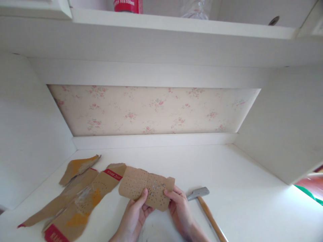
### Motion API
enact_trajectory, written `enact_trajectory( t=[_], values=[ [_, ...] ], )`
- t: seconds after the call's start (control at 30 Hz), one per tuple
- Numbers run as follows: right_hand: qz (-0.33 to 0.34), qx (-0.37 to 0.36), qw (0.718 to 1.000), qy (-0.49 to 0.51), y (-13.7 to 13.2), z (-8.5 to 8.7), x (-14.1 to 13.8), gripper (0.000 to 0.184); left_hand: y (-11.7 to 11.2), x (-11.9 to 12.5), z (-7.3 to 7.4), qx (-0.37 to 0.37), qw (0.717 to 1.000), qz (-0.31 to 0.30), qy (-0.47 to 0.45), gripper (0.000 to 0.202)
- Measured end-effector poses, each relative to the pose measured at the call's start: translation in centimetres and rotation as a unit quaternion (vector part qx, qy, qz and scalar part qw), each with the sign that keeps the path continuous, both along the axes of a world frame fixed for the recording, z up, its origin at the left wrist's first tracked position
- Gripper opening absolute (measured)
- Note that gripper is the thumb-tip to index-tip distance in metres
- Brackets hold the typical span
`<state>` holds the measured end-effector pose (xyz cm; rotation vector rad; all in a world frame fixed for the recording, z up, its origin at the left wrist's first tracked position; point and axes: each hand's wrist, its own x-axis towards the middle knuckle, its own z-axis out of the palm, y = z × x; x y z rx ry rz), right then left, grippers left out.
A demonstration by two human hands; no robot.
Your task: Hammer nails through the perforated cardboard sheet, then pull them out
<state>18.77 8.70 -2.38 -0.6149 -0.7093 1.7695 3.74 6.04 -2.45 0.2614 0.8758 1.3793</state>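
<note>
A brown piece of cardboard (pixel 133 183), dotted with many small holes, is held up between both hands over the white desk top. My left hand (pixel 135 215) grips its lower edge, thumb on the near face and fingers behind. At the right end, my right hand (pixel 180 208) pinches it between thumb and fingers. Several small greyish specks show around the holes in its middle; what they are I cannot make out. Right of my right hand lies a hammer (pixel 208 215) with a grey metal head and a wooden handle.
Torn cardboard sheets (pixel 75 205) with red print and orange patches lie on the left. White side panels flank the desk top (pixel 252 201). Overhead, a shelf (pixel 176 27) carries a red can (pixel 128 6) and a clear plastic item (pixel 196 10). Floral wallpaper (pixel 156 111) covers the back.
</note>
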Motion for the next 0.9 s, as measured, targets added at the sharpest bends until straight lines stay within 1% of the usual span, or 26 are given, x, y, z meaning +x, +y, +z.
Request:
enact_trajectory(
  t=[0.13,0.23,0.3,0.4,0.57,0.73,0.9],
  values=[
    [0.008,0.001,1.0,0.012,-0.2,0.1,0.1,0.027,0.1,-0.1,-0.1,-0.01,0.999,-0.037,-0.013,0.032],
    [0.013,0.01,1.0,-0.008,-0.3,0.1,0.2,0.025,0.1,-0.2,0.1,0.009,0.998,-0.059,-0.026,0.029],
    [0.01,0.016,1.0,-0.02,-0.3,0.1,0.2,0.024,0.1,-0.3,0.2,0.018,0.998,-0.049,-0.024,0.029],
    [0.01,0.024,0.999,-0.038,-0.3,0.0,0.1,0.025,0.2,-0.3,0.2,0.014,0.999,-0.022,-0.019,0.03],
    [0.012,0.044,0.996,-0.083,-0.3,-0.2,-0.2,0.025,0.3,-0.4,0.2,0.016,0.998,-0.018,-0.053,0.032],
    [0.013,0.058,0.992,-0.111,-0.3,-0.2,-0.2,0.022,0.3,-0.4,0.9,0.011,0.996,0.008,-0.089,0.033],
    [0.019,0.045,0.989,-0.141,-0.2,-0.4,-0.4,0.02,0.5,-0.5,1.3,-0.004,0.996,0.028,-0.082,0.037]
  ],
)
